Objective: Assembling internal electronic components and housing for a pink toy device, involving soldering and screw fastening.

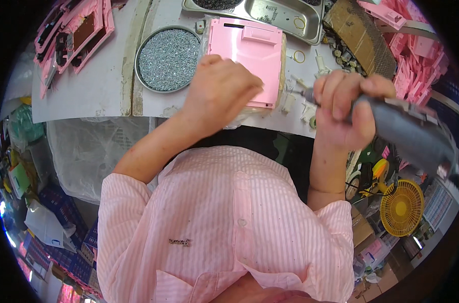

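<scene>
A pink plastic panel [257,55] lies flat on the white table in front of me, on a padded block. Over its lower left part hovers my left hand [219,93], fingers curled and tips pressed together; whatever they may pinch is hidden. My right hand [343,103] is wrapped round a dark grey electric screwdriver [409,129], slightly blurred. The driver's tip [300,92] points left toward the panel's right edge, apart from it. Left of the panel stands a round metal dish [170,58] full of small silvery screws.
Pink framed assemblies [83,38] lie at the far left. A steel tray [282,17] with compartments is at the back. Small pale parts [308,108] and a rubber band [299,56] lie right of the panel. Pink parts are heaped [416,55] at the far right, above a yellow fan [401,207].
</scene>
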Tool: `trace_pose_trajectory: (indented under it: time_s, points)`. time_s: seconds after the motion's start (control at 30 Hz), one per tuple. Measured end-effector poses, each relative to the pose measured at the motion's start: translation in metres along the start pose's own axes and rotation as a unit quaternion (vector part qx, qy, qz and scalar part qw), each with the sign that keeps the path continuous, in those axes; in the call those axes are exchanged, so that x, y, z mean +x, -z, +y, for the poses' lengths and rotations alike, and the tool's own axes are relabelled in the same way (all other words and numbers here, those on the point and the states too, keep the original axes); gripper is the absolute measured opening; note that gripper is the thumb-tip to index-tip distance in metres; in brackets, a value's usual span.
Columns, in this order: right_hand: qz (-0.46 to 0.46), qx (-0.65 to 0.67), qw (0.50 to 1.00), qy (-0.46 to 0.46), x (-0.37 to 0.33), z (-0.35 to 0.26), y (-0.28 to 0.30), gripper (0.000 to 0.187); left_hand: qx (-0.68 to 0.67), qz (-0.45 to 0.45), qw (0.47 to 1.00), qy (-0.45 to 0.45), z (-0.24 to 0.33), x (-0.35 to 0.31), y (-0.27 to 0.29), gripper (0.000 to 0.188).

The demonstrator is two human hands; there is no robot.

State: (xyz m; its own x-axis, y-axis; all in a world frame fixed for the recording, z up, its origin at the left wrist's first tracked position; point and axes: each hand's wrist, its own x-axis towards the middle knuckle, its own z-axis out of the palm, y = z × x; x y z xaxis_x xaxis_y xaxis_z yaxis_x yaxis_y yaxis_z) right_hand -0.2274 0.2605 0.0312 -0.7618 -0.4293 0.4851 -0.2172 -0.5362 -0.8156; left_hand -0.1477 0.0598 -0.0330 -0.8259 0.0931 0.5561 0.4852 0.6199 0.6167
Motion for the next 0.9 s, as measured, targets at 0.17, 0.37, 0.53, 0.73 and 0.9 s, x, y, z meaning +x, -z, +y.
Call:
trace_pose_trajectory:
  time_s: [0.17,0.37,0.53,0.73,0.9]
  points:
    - [0.031,0.041,0.998,0.027,0.018,0.042,0.012,0.027,-0.018,-0.027,0.999,0.041,-0.011,0.008,0.002,0.016]
    - [0.024,-0.095,0.995,-0.038,0.014,0.056,0.015,0.016,-0.037,-0.042,0.998,0.025,-0.017,0.005,-0.013,0.013]
    - [-0.001,-0.091,0.995,-0.052,0.014,0.061,0.016,0.017,-0.027,-0.029,0.999,0.021,-0.018,0.003,-0.015,0.012]
    - [-0.079,0.035,0.996,-0.01,0.042,0.024,0.004,0.031,-0.039,-0.05,0.998,0.016,-0.011,0.009,-0.005,0.017]
    - [-0.164,0.067,0.984,-0.016,0.04,0.007,0.001,0.032,-0.049,-0.009,0.999,-0.018,-0.011,0.015,-0.011,0.021]
